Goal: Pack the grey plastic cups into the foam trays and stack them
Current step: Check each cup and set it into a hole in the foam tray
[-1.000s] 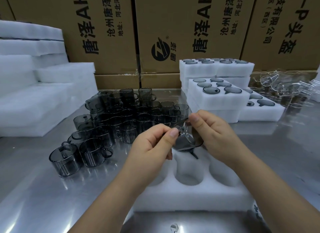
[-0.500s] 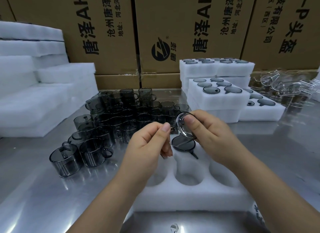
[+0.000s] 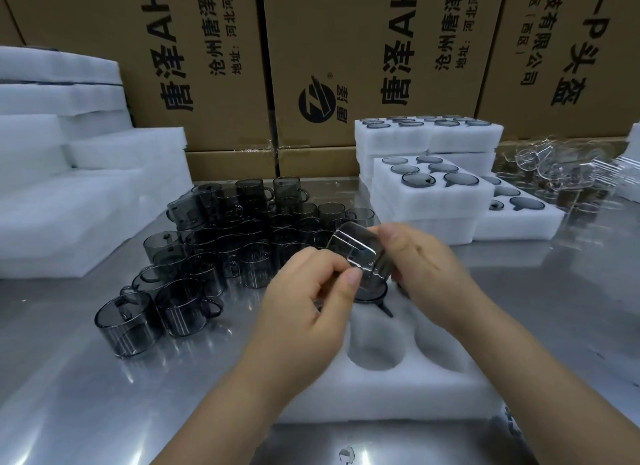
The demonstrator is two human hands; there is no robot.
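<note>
1. Your left hand (image 3: 308,302) pinches the grey cup (image 3: 356,253) at its near edge; your right hand (image 3: 426,267) grips its other side.
2. The cup hangs tilted above the foam tray (image 3: 398,395) at the front edge of the bench (image 3: 104,395).

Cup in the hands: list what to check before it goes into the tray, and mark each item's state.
1. Grip on the cup: ok. The left hand and the right hand both pinch it.
2. Cup upright: not ok. It is tilted above the foam tray.
3. Free slot: ok. An empty pocket lies nearer the person, with another beside it.
4. Slot directly below the cup: not ok. A seated cup already fills it.
5. Which way the cup's handle points: cannot tell, because of glare and blur.
6. Supply: ok. Loose cups stand on the table to the left.
</note>
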